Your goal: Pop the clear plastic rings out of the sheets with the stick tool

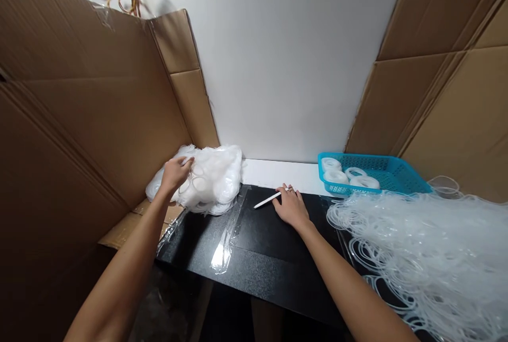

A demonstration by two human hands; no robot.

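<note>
My left hand [177, 173] is over the left edge of a heaped pile of thin whitish plastic rings [216, 178]. Its fingers are curled in a pinch, with a thin clear ring [197, 169] at the fingertips, hard to tell from the pile behind. My right hand [292, 207] rests low on the black tabletop [262, 225], closed around a slim white stick [266, 200] like a pen, whose tip points left.
A blue plastic basket [400, 172] holding several white ring coils [334, 175] stands at the back right. Before it spreads a large heap of clear rings [432, 241]. Cardboard walls [99, 104] flank both sides. Clear tape [222, 254] crosses the table.
</note>
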